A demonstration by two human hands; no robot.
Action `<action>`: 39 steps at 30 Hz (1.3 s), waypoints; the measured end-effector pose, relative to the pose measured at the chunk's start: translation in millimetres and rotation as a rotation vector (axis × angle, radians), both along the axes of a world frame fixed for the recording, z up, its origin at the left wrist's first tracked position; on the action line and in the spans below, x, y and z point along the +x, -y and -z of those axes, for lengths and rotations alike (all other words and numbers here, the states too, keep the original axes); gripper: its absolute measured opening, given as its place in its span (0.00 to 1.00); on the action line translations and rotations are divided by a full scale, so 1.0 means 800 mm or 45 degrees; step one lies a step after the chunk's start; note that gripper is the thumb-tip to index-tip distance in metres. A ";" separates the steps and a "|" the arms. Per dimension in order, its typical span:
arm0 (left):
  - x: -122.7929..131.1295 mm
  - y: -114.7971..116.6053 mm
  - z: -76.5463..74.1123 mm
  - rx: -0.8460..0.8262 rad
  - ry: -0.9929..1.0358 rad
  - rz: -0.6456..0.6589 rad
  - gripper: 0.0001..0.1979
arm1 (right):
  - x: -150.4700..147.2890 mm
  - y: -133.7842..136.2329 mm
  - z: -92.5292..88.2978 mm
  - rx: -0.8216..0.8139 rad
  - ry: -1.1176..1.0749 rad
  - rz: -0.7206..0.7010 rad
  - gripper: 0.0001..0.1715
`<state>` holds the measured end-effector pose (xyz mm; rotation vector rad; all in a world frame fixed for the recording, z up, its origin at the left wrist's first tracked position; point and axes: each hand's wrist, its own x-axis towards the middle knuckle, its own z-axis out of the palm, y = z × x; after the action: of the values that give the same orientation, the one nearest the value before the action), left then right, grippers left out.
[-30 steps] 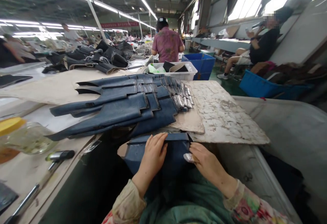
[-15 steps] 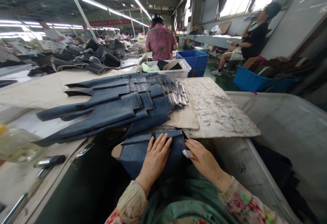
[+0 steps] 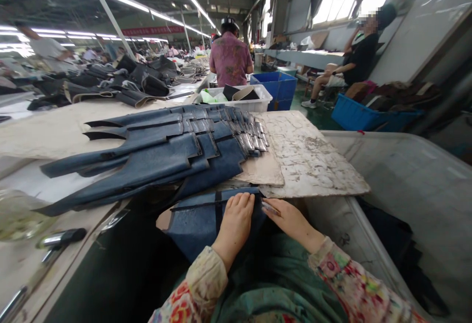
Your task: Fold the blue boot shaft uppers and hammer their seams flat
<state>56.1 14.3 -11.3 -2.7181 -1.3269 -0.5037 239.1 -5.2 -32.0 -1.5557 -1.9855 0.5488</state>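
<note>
A dark blue cut piece of material [image 3: 195, 220] lies at the near edge of the table, in front of my body. My left hand [image 3: 236, 222] rests flat on its right part, fingers together and stretched toward the top edge. My right hand [image 3: 289, 220] is beside it at the piece's right edge, fingers pinched on a small pale thing I cannot make out. Just beyond lies a fanned stack of similar blue pieces [image 3: 165, 151] on a worn board [image 3: 313, 161].
A grey bin [image 3: 405, 180] stands at my right. A metal tool [image 3: 59, 239] and a glass jar [image 3: 18, 215] lie at left. A white crate [image 3: 254, 99] and blue crates [image 3: 276, 84] sit further back. One person stands ahead; another sits at right.
My left hand has slid up and right along the blue piece toward its top edge. My right hand has moved up beside it. The view has shifted slightly.
</note>
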 end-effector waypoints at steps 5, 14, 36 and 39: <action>0.009 -0.001 0.006 -0.023 -0.008 0.051 0.20 | 0.002 0.011 0.000 -0.060 -0.124 -0.040 0.23; 0.011 0.006 0.013 -0.098 0.038 0.043 0.16 | 0.023 0.023 -0.011 0.024 -0.145 0.162 0.27; 0.015 0.006 0.019 -0.094 0.061 0.019 0.20 | -0.001 0.034 -0.016 -0.020 0.051 -0.056 0.19; 0.021 0.006 0.014 -0.060 0.026 -0.027 0.20 | -0.002 0.036 -0.011 -0.017 -0.002 -0.086 0.22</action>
<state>73.0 9.7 -22.6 -2.7407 -1.3885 -0.5062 237.3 -34.1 -23.2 -1.5000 -2.0432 0.5909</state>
